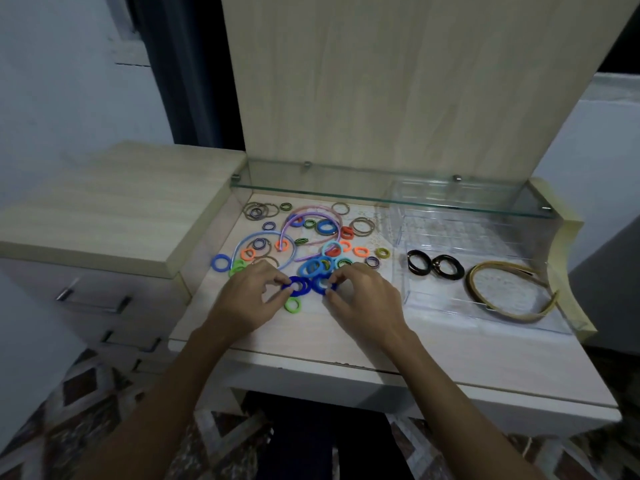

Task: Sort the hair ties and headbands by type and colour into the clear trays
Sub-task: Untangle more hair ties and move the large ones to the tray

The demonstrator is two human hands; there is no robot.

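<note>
A loose pile of coloured hair ties (313,245) lies on the pale desk (346,341), mixed with a pink headband (311,211) and a light blue headband (263,237). My left hand (249,299) pinches a dark blue hair tie (297,285). Beside it, my right hand (363,296) pinches a second dark blue hair tie (320,284). A green hair tie (292,304) lies just below them. On the right, a clear tray (485,306) holds two black hair ties (434,266) and a gold headband (509,292).
More clear trays (450,216) stand behind the front one, under a glass shelf (381,192). A raised drawer unit (104,216) borders the desk on the left and a tall wooden panel (398,81) rises at the back. Patterned floor shows below.
</note>
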